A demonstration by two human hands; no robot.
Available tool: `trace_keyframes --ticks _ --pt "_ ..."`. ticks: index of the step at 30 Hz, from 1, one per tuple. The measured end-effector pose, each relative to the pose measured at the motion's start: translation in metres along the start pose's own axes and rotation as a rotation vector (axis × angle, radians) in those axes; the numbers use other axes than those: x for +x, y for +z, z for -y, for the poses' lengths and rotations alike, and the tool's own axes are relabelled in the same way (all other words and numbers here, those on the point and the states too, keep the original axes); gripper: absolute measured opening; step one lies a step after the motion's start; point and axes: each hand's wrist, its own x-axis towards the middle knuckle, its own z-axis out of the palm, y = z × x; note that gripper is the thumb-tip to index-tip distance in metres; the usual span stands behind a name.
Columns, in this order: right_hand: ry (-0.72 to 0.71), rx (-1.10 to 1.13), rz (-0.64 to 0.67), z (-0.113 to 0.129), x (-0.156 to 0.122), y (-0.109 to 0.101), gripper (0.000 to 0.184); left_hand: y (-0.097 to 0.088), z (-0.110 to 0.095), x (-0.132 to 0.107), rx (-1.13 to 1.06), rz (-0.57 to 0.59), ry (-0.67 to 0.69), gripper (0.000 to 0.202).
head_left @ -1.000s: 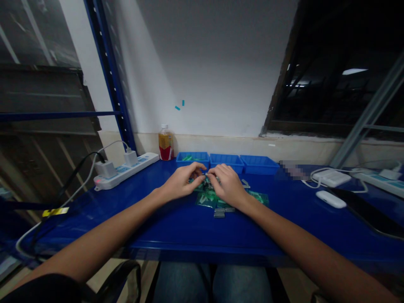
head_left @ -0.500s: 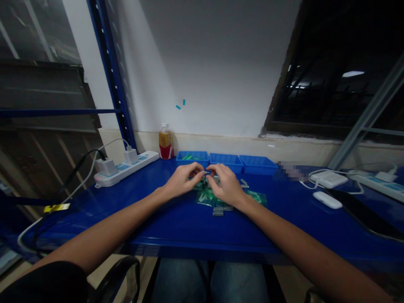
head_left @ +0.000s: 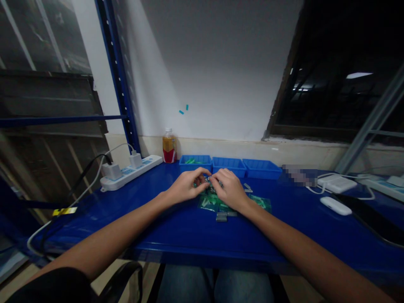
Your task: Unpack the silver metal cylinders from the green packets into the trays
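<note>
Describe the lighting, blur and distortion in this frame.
Head view: dim, light on the white wall, blue table dark; wide-angle lens bends the shelf post; a pixelated patch hides something at right; parts between the left hand and right hand too murky to resolve.

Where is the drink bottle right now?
In the head view, the drink bottle stands at the back of the blue table, left of centre, between the white power strip and the leftmost blue tray.

A white wall (head_left: 221,63) meets a dark window (head_left: 341,84) and blue rack (head_left: 117,75).
</note>
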Motion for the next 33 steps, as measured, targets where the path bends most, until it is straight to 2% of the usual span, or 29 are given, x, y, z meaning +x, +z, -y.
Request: trace_keyframes --ticks 4,9,18,25,30,33 --pt "0.003 -0.007 0.019 0.0014 0.0003 -0.0007 0.027 0.0012 -0.0031 0.0001 0.014 0.004 -0.015 0.017" --pt "0.039 0.097 -0.029 0.0048 0.0012 -0.0064 0.013 -0.0021 -0.0035 0.0017 0.063 -0.031 -0.061 0.023" --pt "-0.029 0.108 -0.016 0.0052 -0.0010 -0.0052 0.010 -0.0043 -0.0056 0.0020 0.076 0.070 -0.031 0.030" --pt "0.037 0.145 -0.060 0.0056 0.0008 -0.0042 0.017 -0.0042 -0.0031 0.0003 0.050 0.005 0.014 0.026" --pt "0.048 0.196 -0.043 0.0071 0.0002 -0.0025 0.022 -0.0028 -0.0045 0.0001 0.068 0.009 0.017 0.016" --pt "0.044 0.192 -0.042 0.0076 -0.0001 -0.0041 0.018 -0.0049 -0.0041 0.0008 0.100 -0.006 -0.001 0.020"
